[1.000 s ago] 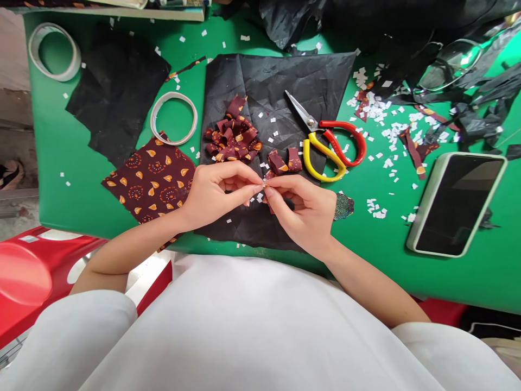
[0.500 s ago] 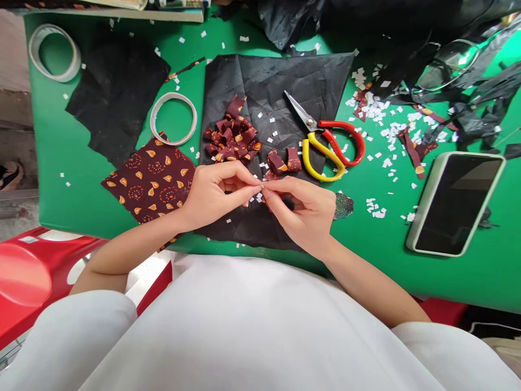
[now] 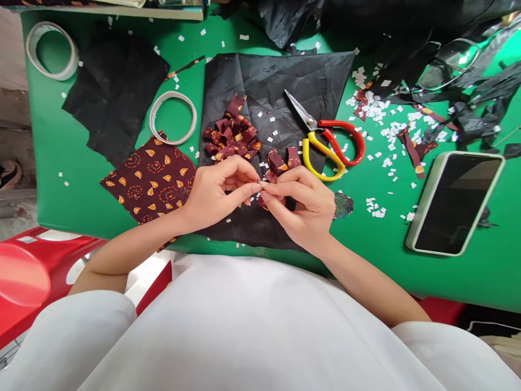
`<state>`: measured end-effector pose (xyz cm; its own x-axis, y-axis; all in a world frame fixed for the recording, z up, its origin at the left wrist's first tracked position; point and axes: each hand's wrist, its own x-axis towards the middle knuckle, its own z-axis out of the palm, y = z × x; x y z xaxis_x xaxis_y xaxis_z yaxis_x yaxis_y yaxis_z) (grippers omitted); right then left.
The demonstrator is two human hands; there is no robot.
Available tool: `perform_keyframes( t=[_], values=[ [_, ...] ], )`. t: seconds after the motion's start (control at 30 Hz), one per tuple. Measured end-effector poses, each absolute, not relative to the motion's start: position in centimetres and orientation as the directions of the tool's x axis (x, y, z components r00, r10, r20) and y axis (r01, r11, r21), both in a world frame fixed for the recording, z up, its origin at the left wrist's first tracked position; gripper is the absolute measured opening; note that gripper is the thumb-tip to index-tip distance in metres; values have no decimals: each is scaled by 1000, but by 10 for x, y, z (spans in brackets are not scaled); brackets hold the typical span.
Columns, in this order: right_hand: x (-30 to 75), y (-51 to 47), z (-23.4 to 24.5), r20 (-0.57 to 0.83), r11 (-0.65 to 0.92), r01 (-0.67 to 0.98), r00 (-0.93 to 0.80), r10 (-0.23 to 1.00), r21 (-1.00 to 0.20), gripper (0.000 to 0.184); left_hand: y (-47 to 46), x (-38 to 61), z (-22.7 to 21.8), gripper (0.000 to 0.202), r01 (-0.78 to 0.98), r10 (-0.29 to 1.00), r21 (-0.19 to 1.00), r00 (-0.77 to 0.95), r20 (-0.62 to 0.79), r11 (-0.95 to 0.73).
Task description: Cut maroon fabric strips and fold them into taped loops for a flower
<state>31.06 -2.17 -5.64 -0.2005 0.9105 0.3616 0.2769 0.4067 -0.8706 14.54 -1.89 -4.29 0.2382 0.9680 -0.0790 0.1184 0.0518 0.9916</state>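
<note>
Below, a green table top [image 3: 122, 206] carries the clutter of a fabric job, seen from over a white-clad lap. Largest on it is a crumpled black cloth sheet [image 3: 277, 81] at centre, with a second ragged black cloth piece [image 3: 114, 92] to the far left and a square of maroon fabric printed with orange teardrops [image 3: 152, 182] at near left. A dark-screened smartphone in a pale case [image 3: 456, 203] lies at right. Red-and-yellow-handled scissors [image 3: 325, 144] rest on the sheet's right edge, and two white tape rolls [image 3: 173, 117] sit to the left. A heap of folded maroon fabric strips [image 3: 233, 133] sits mid-sheet. Just near of it, the left hand [image 3: 215, 193] and right hand [image 3: 303, 206] meet fingertip to fingertip, both pinching one small maroon fabric strip [image 3: 262, 200] above the sheet's near part.
</note>
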Motion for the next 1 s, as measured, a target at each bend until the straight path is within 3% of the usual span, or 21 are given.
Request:
perform_keyframes(
  t=[0.2, 0.5, 0.77, 1.0],
  values=[
    [311, -24, -54, 365, 424, 365, -221, 904, -829, 6, -17, 143, -42, 11, 217, 934, 976, 345, -95, 19],
    [311, -26, -62, 570, 628, 482, -283, 771, -611, 13, -18, 142, -39, 9, 378, 931, 915, 365, -5, -144],
    [314, -25, -62, 518, 639, 591, -391, 761, -492, 8, -18, 142, -40, 8, 372, 906, 896, 416, 72, -242],
    [315, -25, -65, 518, 681, 654, -478, 709, -330, 17, -17, 143, -41, 10, 497, 851, 738, 487, 197, -456]
  ],
)
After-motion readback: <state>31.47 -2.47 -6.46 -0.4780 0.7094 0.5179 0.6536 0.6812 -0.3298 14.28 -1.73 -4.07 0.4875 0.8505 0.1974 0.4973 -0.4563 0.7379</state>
